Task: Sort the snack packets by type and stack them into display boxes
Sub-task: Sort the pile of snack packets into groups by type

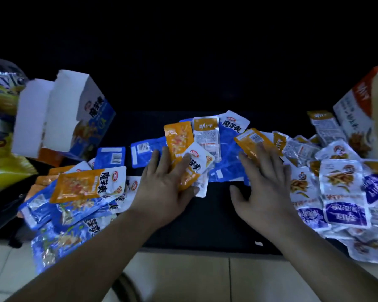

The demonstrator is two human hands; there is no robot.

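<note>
A blue display box (74, 118) tilts at ten o'clock, with a blue-and-orange packet pile (74, 192) at eight. At centre the left hand (164, 188) grasps orange packets (179, 138). Bare black table (214, 214) lies between the hands at six. The right hand (264, 182), fingers released, touches an orange packet (252, 139). White packets (345, 192) crowd three.

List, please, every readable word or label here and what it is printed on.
"魔芋爽": orange packet, blue packet, display box.
Same characters, partly covered: white-topped packet held in the left hand.
"Styl", cut off: yellow bag.
Purple packets, right-side box, barcodes: too blurred to read.
</note>
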